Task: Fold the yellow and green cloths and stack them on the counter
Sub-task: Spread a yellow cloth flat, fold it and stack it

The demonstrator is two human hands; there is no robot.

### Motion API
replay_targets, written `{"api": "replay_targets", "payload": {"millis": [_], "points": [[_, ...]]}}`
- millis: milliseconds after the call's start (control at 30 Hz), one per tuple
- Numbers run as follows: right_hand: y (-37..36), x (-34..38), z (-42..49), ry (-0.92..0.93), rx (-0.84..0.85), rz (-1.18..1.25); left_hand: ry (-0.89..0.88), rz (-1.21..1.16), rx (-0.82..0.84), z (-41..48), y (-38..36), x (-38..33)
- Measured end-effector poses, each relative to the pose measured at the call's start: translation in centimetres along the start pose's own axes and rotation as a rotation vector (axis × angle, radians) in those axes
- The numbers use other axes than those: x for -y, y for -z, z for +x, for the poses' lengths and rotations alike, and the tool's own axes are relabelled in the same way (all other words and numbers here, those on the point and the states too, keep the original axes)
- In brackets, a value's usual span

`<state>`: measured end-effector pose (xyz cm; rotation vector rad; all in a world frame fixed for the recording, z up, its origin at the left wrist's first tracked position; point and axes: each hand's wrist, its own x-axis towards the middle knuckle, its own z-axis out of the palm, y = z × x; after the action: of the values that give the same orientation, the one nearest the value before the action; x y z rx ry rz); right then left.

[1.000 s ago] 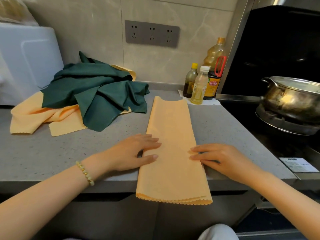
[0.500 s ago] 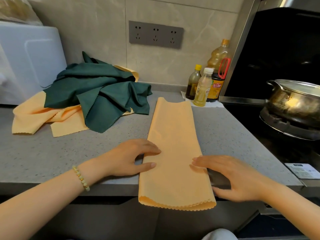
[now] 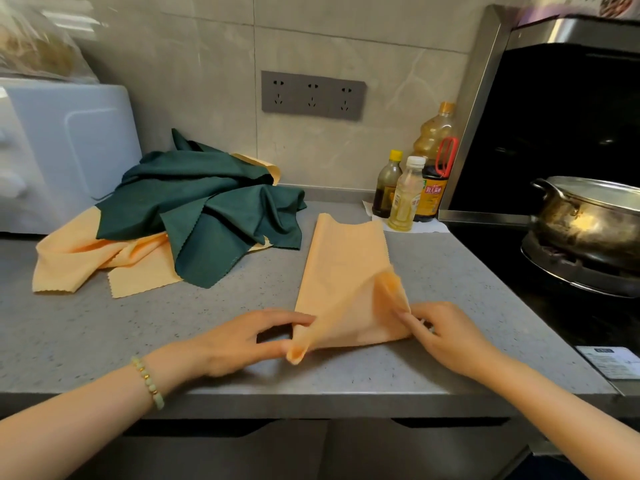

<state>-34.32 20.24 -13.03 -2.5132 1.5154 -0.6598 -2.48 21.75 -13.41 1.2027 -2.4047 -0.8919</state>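
The raised near corners of the folded yellow cloth are blurred and cover part of each grip. My left hand pinches its left corner, my right hand its right corner, at the frame's centre on the desk. The green cloth lies heaped upper left.

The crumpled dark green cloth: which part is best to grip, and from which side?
Probably pinch the crumpled dark green cloth by its near zigzag corner, coming from the front edge of the grey counter. That flap lies flat and free; the rest is bunched over a loose yellow cloth.
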Motion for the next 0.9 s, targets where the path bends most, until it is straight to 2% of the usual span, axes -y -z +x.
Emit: {"api": "replay_targets", "payload": {"millis": [133, 300, 433, 600, 733, 800, 867, 900], "points": [[-0.1, -0.3, 3.1, -0.277, -0.002, 0.213, 0.013, -0.218, -0.179, 1.8, 0.4, -0.3], [-1.4, -0.6, 6.7, -0.427, -0.092, 0.122, 0.23, -0.055, -0.441, 5.6, 0.2, -0.3], [-2.1, -0.4, 7.3, -0.525, -0.163, 0.046, 0.417, -0.097, -0.347, 7.0, 1.2, -0.3], [-2.4, -0.5, 7.0, -0.577, -0.189, 0.115, 0.559, -0.36, -0.168, 6.6, 1.7, -1.3], [-2.0, -0.5, 6.9, -0.603, -0.158, 0.15, 0.666, -0.421, -0.181, 6.8, 2.1, -2.1], [-2.0, -0.5, 7.1, -0.615, -0.132, 0.142, 0.698, -0.324, -0.198, 7.0, 2.0, -2.4], [-1.9, -0.5, 7.3, -0.627, -0.115, 0.141, 0.663, 0.063, -0.25, 7.3, 1.7, -2.8], [-1.9, -0.5, 7.4, -0.632, -0.108, 0.145, 0.59, 0.276, -0.311, 7.6, 1.5, -2.9]]}}
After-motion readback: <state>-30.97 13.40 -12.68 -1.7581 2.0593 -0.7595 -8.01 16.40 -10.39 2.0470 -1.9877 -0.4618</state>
